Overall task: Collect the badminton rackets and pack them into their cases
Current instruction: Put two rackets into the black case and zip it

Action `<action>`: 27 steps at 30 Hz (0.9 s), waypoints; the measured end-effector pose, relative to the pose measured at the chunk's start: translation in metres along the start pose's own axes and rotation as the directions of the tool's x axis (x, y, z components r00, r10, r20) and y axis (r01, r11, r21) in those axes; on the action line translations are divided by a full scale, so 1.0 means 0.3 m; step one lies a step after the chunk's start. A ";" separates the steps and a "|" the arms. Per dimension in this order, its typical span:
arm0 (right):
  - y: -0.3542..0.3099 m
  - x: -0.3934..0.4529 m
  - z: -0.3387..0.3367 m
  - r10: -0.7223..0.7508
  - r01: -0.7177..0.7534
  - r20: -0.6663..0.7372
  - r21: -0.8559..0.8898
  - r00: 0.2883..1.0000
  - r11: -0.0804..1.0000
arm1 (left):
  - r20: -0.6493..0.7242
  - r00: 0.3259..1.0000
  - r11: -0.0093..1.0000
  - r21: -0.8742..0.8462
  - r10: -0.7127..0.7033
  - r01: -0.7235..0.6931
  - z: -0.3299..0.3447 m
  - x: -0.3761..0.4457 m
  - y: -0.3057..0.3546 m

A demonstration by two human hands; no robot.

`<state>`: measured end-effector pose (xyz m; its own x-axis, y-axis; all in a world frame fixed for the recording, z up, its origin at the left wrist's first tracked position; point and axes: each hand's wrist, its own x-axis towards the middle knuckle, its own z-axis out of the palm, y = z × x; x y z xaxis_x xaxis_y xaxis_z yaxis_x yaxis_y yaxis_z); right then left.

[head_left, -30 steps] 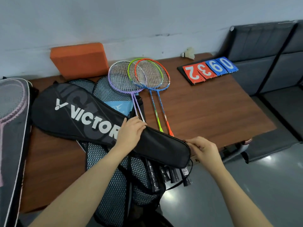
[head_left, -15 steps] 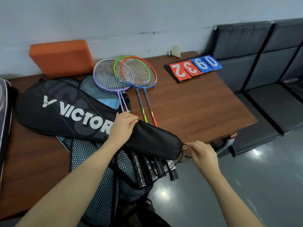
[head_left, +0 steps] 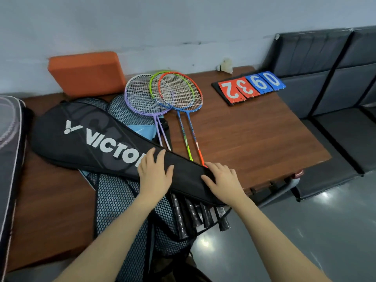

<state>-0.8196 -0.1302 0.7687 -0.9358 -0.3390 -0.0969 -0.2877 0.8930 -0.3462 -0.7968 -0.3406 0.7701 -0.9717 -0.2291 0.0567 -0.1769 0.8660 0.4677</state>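
Both hands flat on the black racket case [head_left: 85,139], fingers straight, gripping nothing. Left hand [head_left: 155,174] mid-case, right hand [head_left: 222,181] on the narrow handle end. Case lies diagonally on the bench [head_left: 254,139], over mesh cases [head_left: 120,200]. Black racket grips [head_left: 195,217] stick out under it. Purple racket [head_left: 142,96], green racket [head_left: 156,84] and orange racket [head_left: 181,92] lie loose behind, heads overlapping.

Head view, downward over table [head_left: 254,139]
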 end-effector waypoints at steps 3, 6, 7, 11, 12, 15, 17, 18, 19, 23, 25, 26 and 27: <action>-0.090 0.101 0.031 -0.071 0.075 0.073 -0.041 0.995 0.996 | -0.007 0.979 0.977 0.070 -0.202 0.202 -0.005 -0.086 -0.067; -0.181 0.190 0.057 -0.115 0.119 0.080 -0.050 0.990 0.992 | 0.016 0.929 0.926 0.095 -0.370 0.367 -0.005 -0.114 -0.111; -0.208 0.212 0.066 -0.122 0.126 0.077 -0.038 0.989 0.991 | 0.027 0.913 0.911 0.069 -0.408 0.406 -0.006 -0.113 -0.117; -0.264 0.276 0.075 -0.132 0.135 0.130 -0.016 0.983 0.991 | 0.064 0.886 0.874 -0.144 -0.460 0.464 -0.008 -0.099 -0.122; -0.264 0.285 0.066 -0.140 0.141 0.138 0.001 0.980 0.990 | 0.071 0.879 0.858 -0.197 -0.471 0.475 -0.011 -0.096 -0.122; -0.244 0.280 0.028 -0.228 0.213 0.151 0.105 0.962 0.971 | 0.083 0.846 0.786 -0.333 -0.526 0.522 -0.019 -0.093 -0.128; -0.223 0.245 0.015 -0.300 0.267 0.176 0.191 0.937 0.945 | 0.093 0.821 0.736 -0.395 -0.564 0.550 -0.021 -0.101 -0.134; -0.215 0.223 0.014 -0.314 0.266 0.187 0.243 0.931 0.933 | 0.102 0.813 0.710 -0.433 -0.573 0.555 -0.020 -0.111 -0.134; -0.211 0.202 0.016 -0.312 0.250 0.193 0.291 0.930 0.924 | 0.107 0.812 0.685 -0.481 -0.573 0.547 -0.018 -0.124 -0.133; -0.226 0.141 0.045 -0.281 0.202 0.169 0.375 0.945 0.905 | 0.055 0.808 0.617 -0.617 -0.586 0.489 -0.018 -0.171 -0.116; -0.247 0.113 0.061 -0.281 0.219 0.102 0.399 0.954 0.890 | -0.026 0.804 0.647 -0.610 -0.594 0.458 -0.036 -0.184 -0.114; -0.260 0.099 0.064 -0.288 0.239 0.061 0.410 0.956 0.880 | -0.067 0.806 0.669 -0.601 -0.587 0.438 -0.048 -0.190 -0.113; -0.273 0.087 0.066 -0.301 0.267 0.017 0.416 0.953 0.869 | -0.101 0.810 0.689 -0.592 -0.578 0.418 -0.062 -0.196 -0.115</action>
<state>-0.8163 -0.2180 0.7760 -0.8020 -0.5973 -0.0044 -0.4149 0.5624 -0.7152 -0.7306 -0.3652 0.7671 -0.6688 -0.7309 -0.1356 -0.4356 0.2375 0.8683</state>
